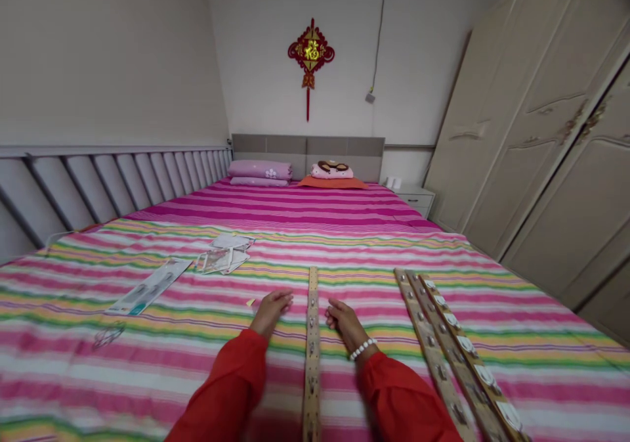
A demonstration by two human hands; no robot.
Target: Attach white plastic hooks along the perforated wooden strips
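On the bed (364, 265), a narrow wooden strip (313, 363) set with small metal pieces (312, 384) lies between the two hands, its long axis running straight away from the person. The right hand (347, 324), fingers half curled and seemingly empty, is nearer to the strip than the left hand (270, 310), whose fingers are loose and hold nothing visible; neither touches it. Farther out sideways lie three similar strips (442, 328) on the right and a flat packet (150, 289) on the left.

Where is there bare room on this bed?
Bare: between the right hand and the three strips at right; between the left sleeve and the tangled loops. Crowded: the central strip, flanked by that hand and the left hand; the overlapping packets.
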